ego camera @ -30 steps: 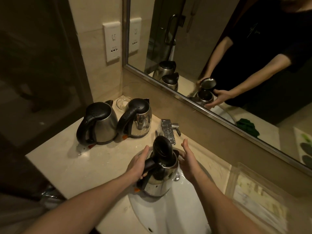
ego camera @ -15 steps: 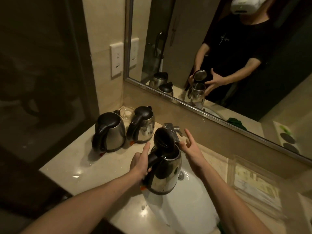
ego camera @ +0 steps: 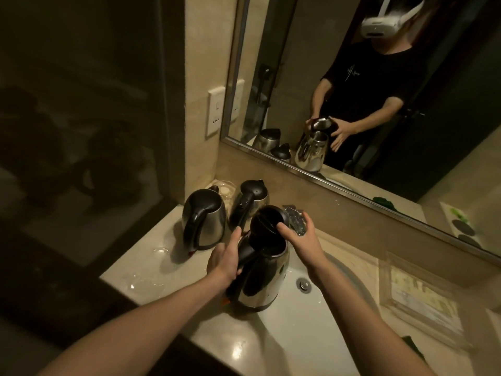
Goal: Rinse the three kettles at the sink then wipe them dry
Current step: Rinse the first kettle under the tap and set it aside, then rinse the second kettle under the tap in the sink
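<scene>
My left hand (ego camera: 223, 260) grips the black handle of a steel kettle (ego camera: 260, 283), held upright over the left edge of the white sink (ego camera: 303, 327). Its black lid (ego camera: 267, 221) stands open. My right hand (ego camera: 305, 240) is at the lid with the thumb touching it; the fingers reach behind it by the chrome faucet (ego camera: 294, 217). The mirror shows those fingers straight. Two more steel kettles with shut black lids stand on the counter at the back left, one nearer (ego camera: 206, 221) and one by the wall (ego camera: 253, 196).
A small glass dish (ego camera: 225, 189) sits in the corner behind the kettles. Water drops lie on the counter (ego camera: 151, 267). A clear tray with a card (ego camera: 423, 302) is right of the sink, a green cloth (ego camera: 412, 346) near it. The mirror (ego camera: 352, 77) runs along the back wall.
The view has tipped up and pulled back. My right hand has moved in from beside the kettle to the open lid, thumb now on it. My left hand keeps hold of the handle.
</scene>
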Available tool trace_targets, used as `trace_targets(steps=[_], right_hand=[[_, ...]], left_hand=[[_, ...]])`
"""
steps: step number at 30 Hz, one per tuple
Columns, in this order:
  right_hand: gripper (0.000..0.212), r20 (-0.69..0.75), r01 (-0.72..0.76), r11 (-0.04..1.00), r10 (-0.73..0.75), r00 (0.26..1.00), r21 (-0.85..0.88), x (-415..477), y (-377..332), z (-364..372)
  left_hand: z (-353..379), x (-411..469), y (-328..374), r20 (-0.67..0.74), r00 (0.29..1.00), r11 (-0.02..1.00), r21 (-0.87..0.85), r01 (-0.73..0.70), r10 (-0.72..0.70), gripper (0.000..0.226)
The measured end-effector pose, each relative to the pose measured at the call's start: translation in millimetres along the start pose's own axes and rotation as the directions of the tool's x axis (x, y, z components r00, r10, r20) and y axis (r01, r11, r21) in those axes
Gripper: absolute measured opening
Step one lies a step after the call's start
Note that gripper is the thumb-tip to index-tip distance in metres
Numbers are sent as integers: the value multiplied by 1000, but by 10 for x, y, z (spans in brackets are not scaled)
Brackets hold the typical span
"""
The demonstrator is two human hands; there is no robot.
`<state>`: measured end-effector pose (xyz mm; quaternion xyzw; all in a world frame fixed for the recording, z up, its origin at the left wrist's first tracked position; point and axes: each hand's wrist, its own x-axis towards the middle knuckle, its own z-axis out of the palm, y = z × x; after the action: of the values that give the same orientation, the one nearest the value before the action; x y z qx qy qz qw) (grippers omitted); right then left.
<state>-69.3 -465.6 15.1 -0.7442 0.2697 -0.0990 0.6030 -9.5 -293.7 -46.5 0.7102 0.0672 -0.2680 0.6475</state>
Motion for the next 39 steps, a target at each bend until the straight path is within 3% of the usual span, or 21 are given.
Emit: trace_targets(steps=[6,12,16,24,28,32,37,39], right_hand=[[105,19,-128,990,127,992,61,11,140,254],[107,94,-234,969,227,969,73,-46,116,522],[67,161,-269,947,242,957,176,37,-2,749],[49,232,-196,972,162,959,131,50,-151,1300],[55,268,-188,979,160,950,84,58,-142,1606],[62,315,-222,975,203,927,25,39,-150,1926],[66,385,-287,958,254,887,28,35,-200,2283],[64,399,-314,948,269,877,50,44,-261,2402]], left_hand=[[-315,44,-49,-3,1000,1000,4,-9,9,104],[-652,47,-71,-15,1000,997,-70,26,-27,126],[-833,28,-108,-53,998,994,-109,24,-30,122],[-1297,-51,-152,-162,986,997,-64,34,-44,114],[-1547,-80,-296,-209,976,995,-86,42,-59,92],[-1809,-89,-470,-285,954,987,-156,46,-90,97],[-2082,-130,-515,-351,930,984,-172,49,-108,83],[-2163,-123,-485,-373,922,981,-193,35,-106,92]])
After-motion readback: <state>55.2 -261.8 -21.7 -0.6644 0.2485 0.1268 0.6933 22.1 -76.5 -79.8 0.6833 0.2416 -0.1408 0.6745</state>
